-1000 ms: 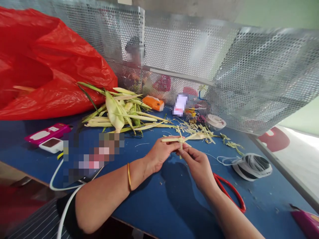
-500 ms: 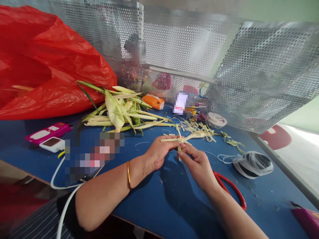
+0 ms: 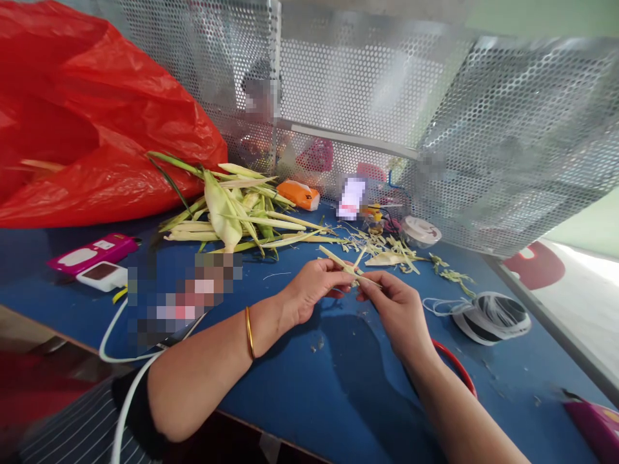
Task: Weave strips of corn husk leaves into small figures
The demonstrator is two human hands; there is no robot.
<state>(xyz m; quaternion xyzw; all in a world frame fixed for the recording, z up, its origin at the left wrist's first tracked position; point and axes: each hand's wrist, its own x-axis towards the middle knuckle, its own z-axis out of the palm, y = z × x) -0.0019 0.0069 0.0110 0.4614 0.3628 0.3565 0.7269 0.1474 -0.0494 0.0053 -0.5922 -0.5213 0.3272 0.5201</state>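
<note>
Both my hands meet over the blue table (image 3: 300, 386), pinching a small crossed piece of pale yellow leaf strips (image 3: 349, 267). My left hand (image 3: 314, 291), with a gold bangle on the wrist, holds the piece from the left with closed fingers. My right hand (image 3: 396, 309) grips its right end between thumb and fingers. A pile of pale green and yellow palm leaves (image 3: 232, 212) lies behind my left hand. Cut leaf scraps (image 3: 387, 248) are scattered just beyond the piece.
A big red plastic bag (image 3: 87, 122) fills the back left. A perforated metal screen (image 3: 387, 109) walls the far side. Red-handled scissors (image 3: 454, 370) lie under my right wrist. A spool of white thread (image 3: 491, 316), an orange object (image 3: 300, 193), a pink phone (image 3: 91, 250) and a white cable (image 3: 120, 361) lie around.
The leaf piece has turned from level to slanting, down toward the right. My right hand moved up and right to grip its end. The view shifted slightly.
</note>
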